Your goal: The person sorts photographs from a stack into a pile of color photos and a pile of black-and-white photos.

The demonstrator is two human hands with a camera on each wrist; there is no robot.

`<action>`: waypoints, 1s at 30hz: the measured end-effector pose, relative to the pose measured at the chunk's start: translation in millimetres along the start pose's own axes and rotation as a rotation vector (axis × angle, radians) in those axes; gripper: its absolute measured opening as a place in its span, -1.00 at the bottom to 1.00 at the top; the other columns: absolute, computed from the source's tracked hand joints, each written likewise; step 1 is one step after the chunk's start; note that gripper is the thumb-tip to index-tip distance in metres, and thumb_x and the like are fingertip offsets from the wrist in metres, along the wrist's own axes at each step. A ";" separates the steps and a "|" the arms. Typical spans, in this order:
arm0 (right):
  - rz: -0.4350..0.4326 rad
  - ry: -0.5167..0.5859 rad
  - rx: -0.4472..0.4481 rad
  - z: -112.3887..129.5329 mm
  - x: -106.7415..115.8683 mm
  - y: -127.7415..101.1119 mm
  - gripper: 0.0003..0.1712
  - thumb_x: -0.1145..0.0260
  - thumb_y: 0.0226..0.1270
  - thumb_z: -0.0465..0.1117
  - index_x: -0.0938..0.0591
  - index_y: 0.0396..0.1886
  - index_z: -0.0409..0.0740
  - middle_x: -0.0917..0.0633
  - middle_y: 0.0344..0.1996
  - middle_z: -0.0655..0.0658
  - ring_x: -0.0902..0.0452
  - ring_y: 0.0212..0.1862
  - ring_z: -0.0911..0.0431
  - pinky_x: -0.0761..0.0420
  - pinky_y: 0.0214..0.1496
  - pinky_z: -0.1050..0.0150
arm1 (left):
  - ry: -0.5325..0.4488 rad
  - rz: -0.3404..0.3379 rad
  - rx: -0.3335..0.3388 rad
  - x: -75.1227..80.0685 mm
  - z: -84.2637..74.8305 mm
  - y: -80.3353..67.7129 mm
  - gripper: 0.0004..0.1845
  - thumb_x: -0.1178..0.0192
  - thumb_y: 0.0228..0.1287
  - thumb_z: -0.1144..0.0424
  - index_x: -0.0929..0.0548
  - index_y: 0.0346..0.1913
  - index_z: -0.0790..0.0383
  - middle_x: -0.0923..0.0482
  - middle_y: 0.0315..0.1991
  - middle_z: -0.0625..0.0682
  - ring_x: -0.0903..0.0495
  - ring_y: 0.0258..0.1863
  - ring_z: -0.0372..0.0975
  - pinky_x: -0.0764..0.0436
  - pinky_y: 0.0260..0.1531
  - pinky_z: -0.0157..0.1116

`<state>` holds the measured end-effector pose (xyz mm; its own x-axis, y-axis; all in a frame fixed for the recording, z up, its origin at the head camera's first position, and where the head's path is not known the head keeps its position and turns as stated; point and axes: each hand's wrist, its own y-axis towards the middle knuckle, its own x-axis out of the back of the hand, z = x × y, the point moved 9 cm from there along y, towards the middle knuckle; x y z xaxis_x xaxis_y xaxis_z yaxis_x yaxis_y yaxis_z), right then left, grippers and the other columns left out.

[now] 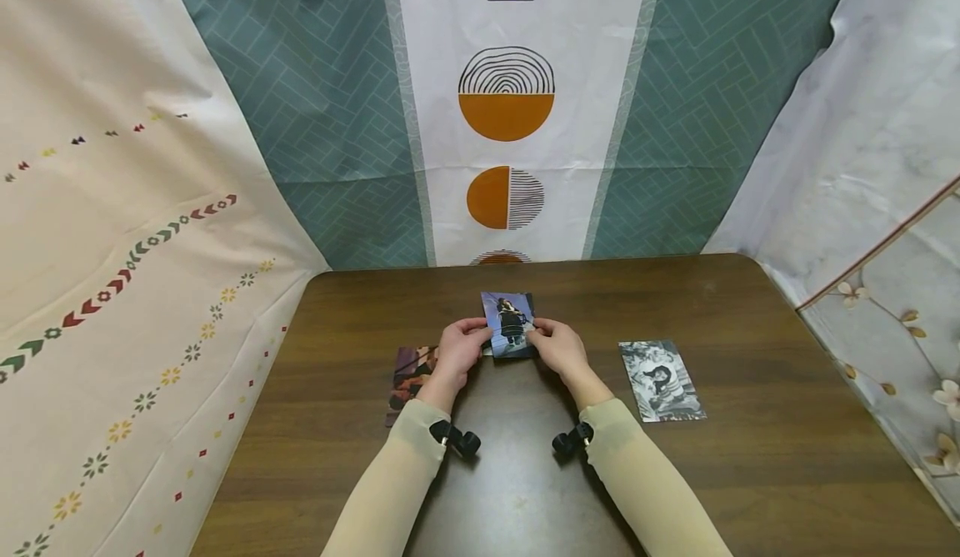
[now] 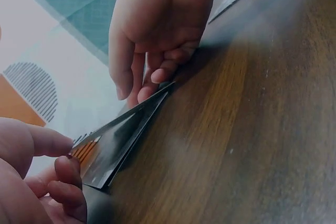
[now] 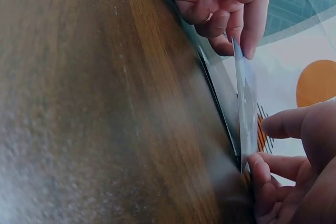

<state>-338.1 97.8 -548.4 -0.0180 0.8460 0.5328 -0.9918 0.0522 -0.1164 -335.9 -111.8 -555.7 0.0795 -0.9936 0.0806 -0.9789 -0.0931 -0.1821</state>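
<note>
Near the far middle of the table, a photo print (image 1: 511,311) shows a dark-dressed figure on a blue-violet ground. My left hand (image 1: 459,350) pinches its left edge between thumb and fingers. The right hand (image 1: 561,348) holds the opposite edge, thumb at the lower right corner. In the right wrist view the print (image 3: 245,98) is tilted, its edge raised above another thin print (image 3: 212,85) lying under it. Dark borders of that lower print peek out at the right in the head view.
A reddish-brown photo (image 1: 405,382) lies left of the hands, partly covered by the left hand and wrist. To the right lies a black-and-white photo (image 1: 662,380). Patterned cloths (image 1: 345,123) hang behind and beside the wooden table (image 1: 780,440). Small black cameras (image 1: 456,440) sit on both wrists.
</note>
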 end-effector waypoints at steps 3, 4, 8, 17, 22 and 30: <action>-0.003 0.003 0.003 0.1 0.4 -0.4 -0.45 -0.34 0.50 -0.07 -0.66 0.38 -0.23 -0.75 0.09 -0.20 -0.60 0.19 -0.14 -0.46 0.34 -0.10 | -0.003 0.001 -0.009 -1.1 -1.8 -0.4 -0.70 -0.36 0.45 0.34 -0.73 0.16 0.37 -0.71 -0.14 0.10 -0.45 -0.56 -0.26 -0.49 -0.48 -0.36; -0.005 0.001 0.008 0.5 0.6 -0.7 -0.45 -0.34 0.50 -0.08 -0.66 0.38 -0.23 -0.75 0.08 -0.20 -0.60 0.18 -0.14 -0.47 0.33 -0.10 | 0.001 0.001 -0.011 -1.1 -2.6 -0.6 -0.70 -0.36 0.45 0.34 -0.73 0.16 0.37 -0.71 -0.15 0.11 -0.44 -0.59 -0.26 -0.50 -0.49 -0.36; -0.003 0.006 0.018 0.3 0.8 -0.9 -0.43 -0.34 0.49 -0.09 -0.64 0.40 -0.24 -0.74 0.07 -0.21 -0.59 0.16 -0.14 -0.47 0.32 -0.11 | 0.022 0.000 -0.019 -0.7 -4.8 -0.5 -0.71 -0.35 0.46 0.34 -0.73 0.16 0.35 -0.72 -0.16 0.10 -0.44 -0.62 -0.26 -0.51 -0.50 -0.34; 0.024 0.026 0.068 1.4 2.7 -2.4 -0.40 -0.35 0.53 -0.09 -0.58 0.46 -0.22 -0.71 0.13 -0.24 -0.56 0.22 -0.15 -0.46 0.36 -0.14 | 0.045 -0.013 -0.030 7.3 -9.7 1.6 -0.74 -0.35 0.44 0.33 -0.77 0.13 0.29 -0.73 -0.17 0.07 -0.42 -0.61 -0.28 -0.45 -0.51 -0.35; 0.026 0.055 0.112 4.3 2.5 -5.5 -0.42 -0.35 0.53 -0.10 -0.59 0.45 -0.23 -0.73 0.07 -0.24 -0.59 0.13 -0.12 -0.53 0.26 -0.12 | 0.051 0.010 -0.057 12.8 -14.5 0.1 -0.73 -0.35 0.44 0.34 -0.77 0.13 0.29 -0.72 -0.20 0.07 -0.41 -0.62 -0.28 -0.46 -0.51 -0.35; 0.001 0.048 0.144 8.8 0.7 -10.8 -0.49 -0.41 0.49 -0.12 -0.69 0.36 -0.18 -0.77 -0.11 -0.14 -0.58 -0.08 -0.02 -0.54 0.04 0.03 | 0.171 0.021 -0.069 28.3 -13.9 -3.4 -0.70 -0.36 0.42 0.30 -0.79 0.15 0.25 -0.75 -0.12 0.11 -0.48 -0.56 -0.24 -0.52 -0.48 -0.34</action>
<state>-328.5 93.2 -539.4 -0.0159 0.8706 0.4918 -0.9997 -0.0222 0.0069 -333.0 -138.7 -539.2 0.0314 -0.9694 0.2436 -0.9911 -0.0618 -0.1180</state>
